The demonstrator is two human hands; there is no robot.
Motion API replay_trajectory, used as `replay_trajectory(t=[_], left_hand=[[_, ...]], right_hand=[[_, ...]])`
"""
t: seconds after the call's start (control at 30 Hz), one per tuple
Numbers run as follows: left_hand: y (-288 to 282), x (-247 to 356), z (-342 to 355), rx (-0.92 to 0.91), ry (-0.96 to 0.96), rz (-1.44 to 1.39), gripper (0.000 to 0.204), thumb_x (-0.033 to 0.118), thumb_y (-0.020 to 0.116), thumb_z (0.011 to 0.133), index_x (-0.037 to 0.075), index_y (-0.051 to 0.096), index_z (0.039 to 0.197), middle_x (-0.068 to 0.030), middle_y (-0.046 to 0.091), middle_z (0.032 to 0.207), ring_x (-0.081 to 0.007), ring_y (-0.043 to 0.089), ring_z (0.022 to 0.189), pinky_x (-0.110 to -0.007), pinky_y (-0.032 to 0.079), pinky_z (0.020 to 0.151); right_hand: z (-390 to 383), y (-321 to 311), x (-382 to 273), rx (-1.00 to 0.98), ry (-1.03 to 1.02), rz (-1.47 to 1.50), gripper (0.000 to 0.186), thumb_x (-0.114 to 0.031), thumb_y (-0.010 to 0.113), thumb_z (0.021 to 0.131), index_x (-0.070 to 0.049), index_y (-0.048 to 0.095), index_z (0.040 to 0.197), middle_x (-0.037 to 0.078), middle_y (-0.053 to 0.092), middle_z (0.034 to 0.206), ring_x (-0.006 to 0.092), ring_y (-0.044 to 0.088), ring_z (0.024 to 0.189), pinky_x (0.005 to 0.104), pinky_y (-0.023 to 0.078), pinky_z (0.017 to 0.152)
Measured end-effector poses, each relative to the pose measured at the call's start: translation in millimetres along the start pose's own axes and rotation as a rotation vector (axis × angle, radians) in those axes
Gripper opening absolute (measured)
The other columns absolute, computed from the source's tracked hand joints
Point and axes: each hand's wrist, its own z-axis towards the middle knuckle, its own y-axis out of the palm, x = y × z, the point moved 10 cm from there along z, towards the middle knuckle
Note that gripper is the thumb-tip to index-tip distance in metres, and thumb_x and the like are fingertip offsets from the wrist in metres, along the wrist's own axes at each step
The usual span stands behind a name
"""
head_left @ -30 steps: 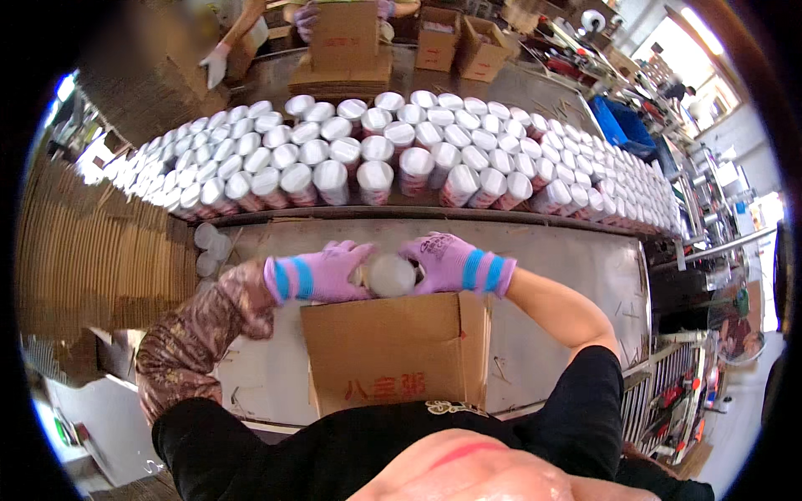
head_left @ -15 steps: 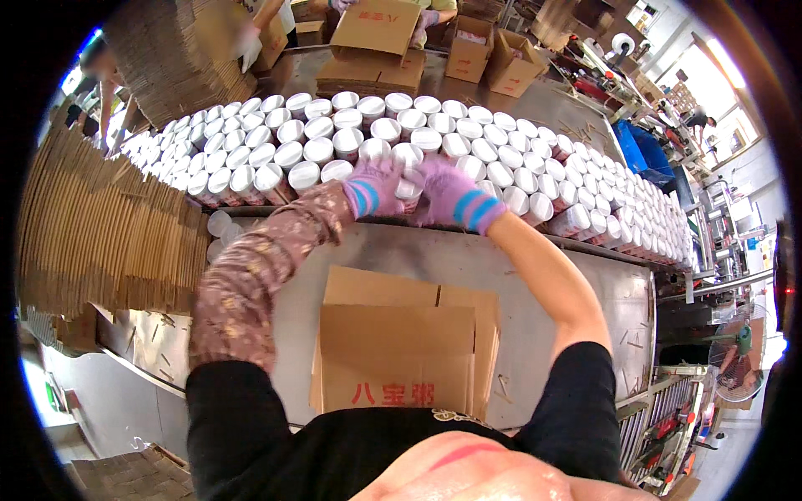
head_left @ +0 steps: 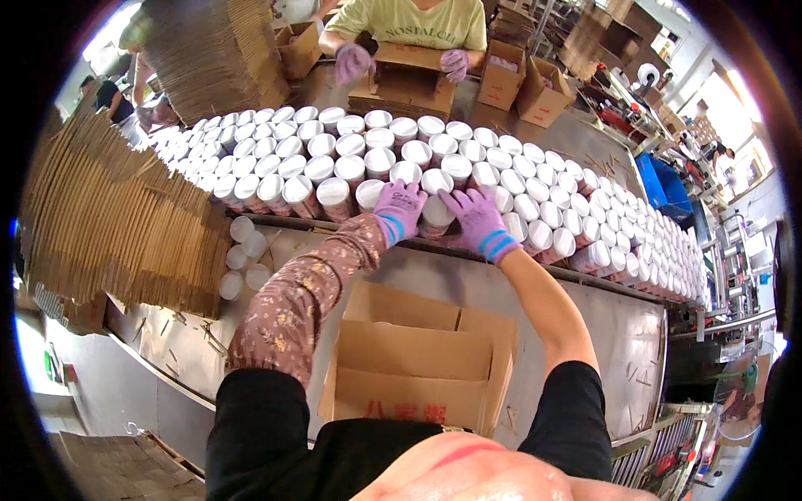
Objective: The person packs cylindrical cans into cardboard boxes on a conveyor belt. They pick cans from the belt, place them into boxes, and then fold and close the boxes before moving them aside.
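A long band of cans [head_left: 334, 190] with white lids and reddish printed sides stands upright across the conveyor in front of me. Both my hands wear purple gloves with blue wrist bands. My left hand [head_left: 399, 207] presses its fingers around the near side of a can at the front row. Opposite it, my right hand [head_left: 478, 219] curves over cans at the same edge, its fingertips on their lids. Between the two hands one white-lidded can [head_left: 436, 219] shows at the front. The glove undersides are hidden. An open carton [head_left: 409, 346] lies close to my body.
Stacked flat cardboard [head_left: 125, 225] rises at the left, beside loose clear plastic lids [head_left: 241, 250]. Across the band, a co-worker in a yellow-green shirt [head_left: 426, 25] has gloved hands by an open carton [head_left: 409, 82]. A blue bin [head_left: 664, 185] stands at the far right.
My view has shifted, bringing the co-worker's shirt and gloved hands into fuller sight. My hands have spread slightly apart around the front cans. The co-worker's carton flap is no longer raised.
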Motion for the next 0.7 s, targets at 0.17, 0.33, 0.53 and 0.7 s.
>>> replay_trajectory(t=[0.17,0.33,0.53,0.7], left_hand=[[6,17,10,0.004,0.081,0.058,0.044,0.024,0.062,0.066,0.011,0.054,0.106,-0.0053,0.052,0.106,-0.0251,0.046,0.103,-0.042,0.039,0.081],[-10,37,-21,0.115,0.124,0.076,0.055,0.03,0.066,0.063,0.009,0.051,0.111,-0.0035,0.05,0.104,-0.0223,0.044,0.097,-0.04,0.036,0.079],[-120,54,-127,0.131,0.243,-0.113,0.071,0.032,0.067,0.06,0.006,0.042,0.121,-0.0065,0.051,0.103,-0.0236,0.046,0.096,-0.039,0.037,0.081],[-58,57,-136,-0.555,0.483,-0.618,0.068,0.044,0.06,0.07,-0.002,0.044,0.118,-0.018,0.05,0.115,-0.0313,0.048,0.105,-0.038,0.037,0.091]], right_hand=[[-5,4,5,0.028,0.012,-0.043,0.092,-0.063,0.06,0.061,-0.011,0.03,0.131,0.007,0.05,0.099,0.0201,0.052,0.086,0.0366,0.037,0.083],[-16,-12,-5,0.026,-0.007,0.019,0.086,-0.058,0.064,0.059,-0.01,0.036,0.126,0.005,0.051,0.09,0.0185,0.052,0.083,0.0339,0.039,0.07],[-71,-152,-64,0.205,-0.105,0.302,0.083,-0.058,0.064,0.061,-0.008,0.04,0.121,0.007,0.053,0.084,0.0209,0.055,0.076,0.0362,0.039,0.068],[-84,-94,-102,-0.361,-0.09,0.75,0.064,-0.047,0.061,0.07,0.0,0.047,0.111,0.014,0.058,0.09,0.0244,0.057,0.084,0.0365,0.043,0.071]])
